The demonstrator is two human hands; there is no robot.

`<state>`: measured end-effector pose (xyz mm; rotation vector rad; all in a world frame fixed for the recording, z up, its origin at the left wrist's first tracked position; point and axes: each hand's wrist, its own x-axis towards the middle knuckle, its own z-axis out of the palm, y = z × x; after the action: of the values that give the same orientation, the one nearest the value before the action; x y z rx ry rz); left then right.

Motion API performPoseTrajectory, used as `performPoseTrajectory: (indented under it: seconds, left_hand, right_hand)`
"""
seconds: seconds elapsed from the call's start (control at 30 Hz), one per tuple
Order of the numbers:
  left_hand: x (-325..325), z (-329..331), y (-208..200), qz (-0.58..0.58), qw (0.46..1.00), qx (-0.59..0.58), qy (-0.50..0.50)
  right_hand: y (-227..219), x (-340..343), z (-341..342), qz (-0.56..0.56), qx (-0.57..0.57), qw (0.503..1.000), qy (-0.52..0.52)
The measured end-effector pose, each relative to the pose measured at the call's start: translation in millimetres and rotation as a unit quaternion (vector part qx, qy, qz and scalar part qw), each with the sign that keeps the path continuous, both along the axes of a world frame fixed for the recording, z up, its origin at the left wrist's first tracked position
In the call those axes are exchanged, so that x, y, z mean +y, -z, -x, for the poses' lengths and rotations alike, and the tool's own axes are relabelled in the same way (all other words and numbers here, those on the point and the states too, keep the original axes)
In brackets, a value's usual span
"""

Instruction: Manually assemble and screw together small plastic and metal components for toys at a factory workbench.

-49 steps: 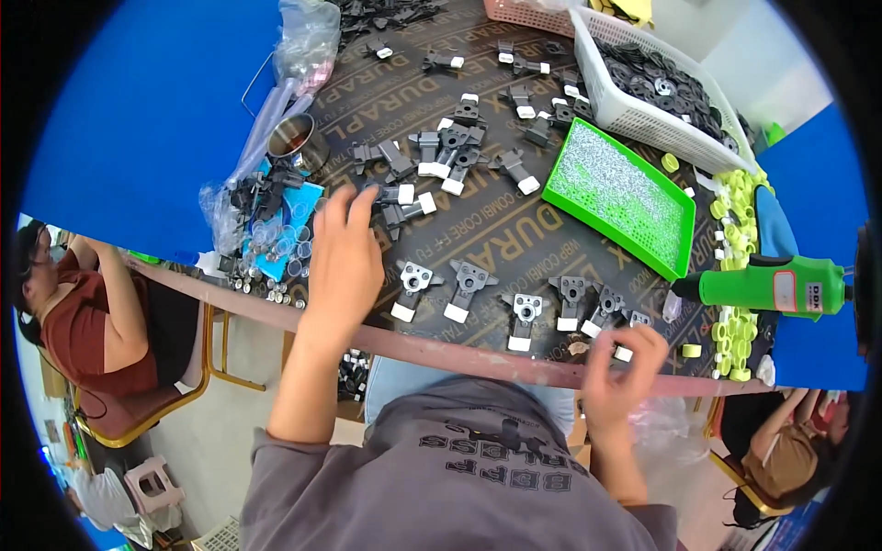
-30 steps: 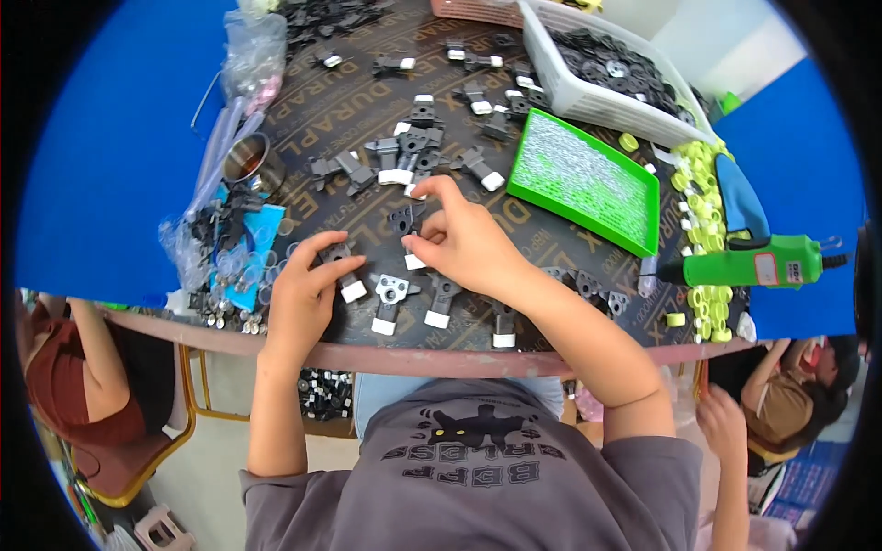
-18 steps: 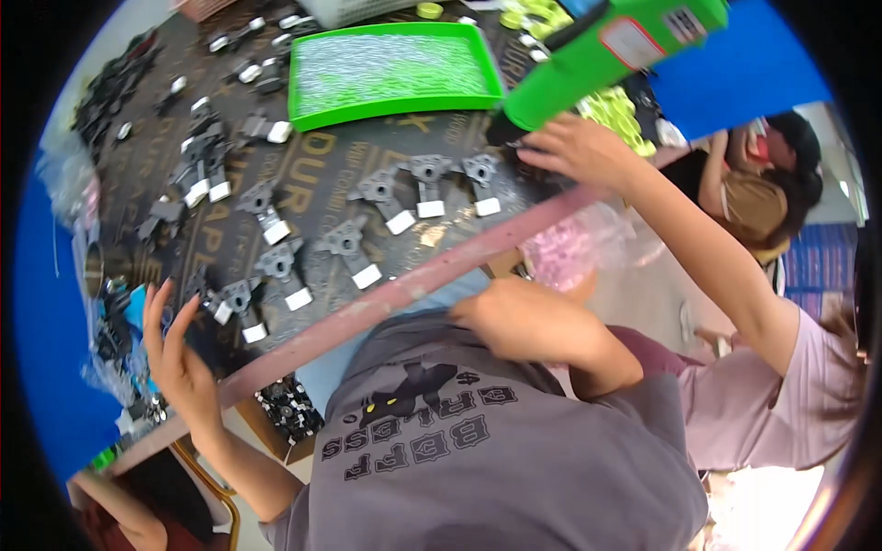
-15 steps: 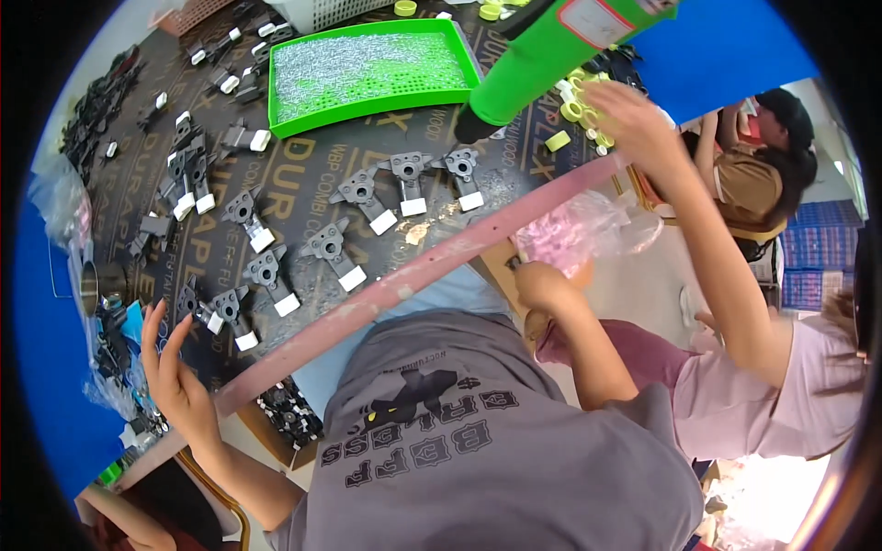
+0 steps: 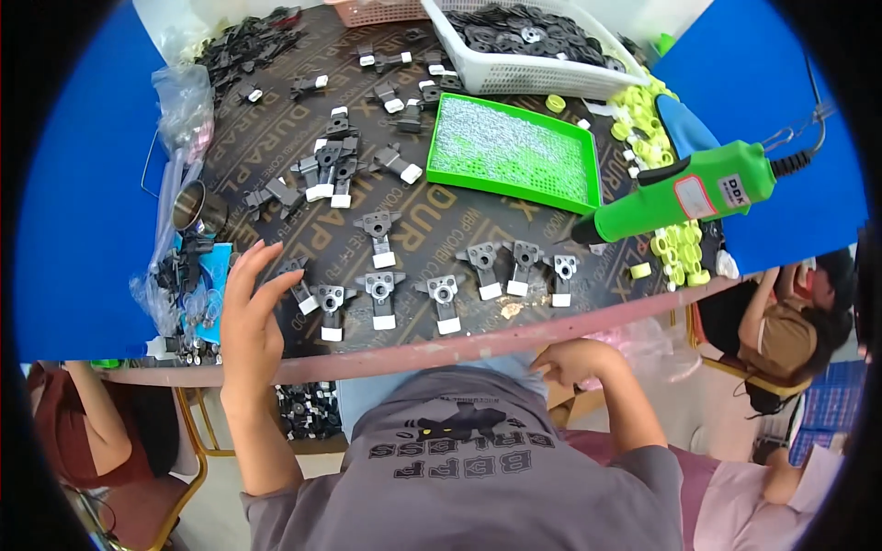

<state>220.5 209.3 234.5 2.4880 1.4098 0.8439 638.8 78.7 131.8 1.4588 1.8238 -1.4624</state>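
Presently, the left hand [image 5: 253, 317] is raised, thumb and fingers spread, at the leftmost black bracket [image 5: 303, 294] of a row along the pink table edge [image 5: 413, 354]; contact cannot be determined. The right hand [image 5: 571, 361] is curled on the near side of that edge, contents indeterminable. A green power screwdriver [image 5: 634, 211] points left, near the green tray [image 5: 505, 190].

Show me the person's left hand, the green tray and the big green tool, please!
left hand [image 5: 253, 323]: head view, on the back of the hand.
green tray [image 5: 507, 191]: head view, on its near wall.
green tool [image 5: 654, 207]: head view, on its green casing.
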Motion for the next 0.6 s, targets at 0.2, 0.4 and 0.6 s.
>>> performPoseTrajectory:
  seconds: [0.2,0.4,0.6]
  left_hand:
    - [41.4,-7.3,-0.9,0.010,1.000,0.019,-0.021]
    - [96.0,-7.8,13.2,0.028,0.995,0.052,-0.085]
    - [115.3,-10.3,34.4,0.105,0.987,0.047,-0.117]
  right_hand:
    - [-125.8,52.1,78.0,-0.147,0.186,0.960,-0.146]
    - [-114.2,155.1,135.8,-0.613,0.111,0.782,0.027]
    - [-60.4,252.1,159.8,-0.713,-0.088,0.696,-0.022]
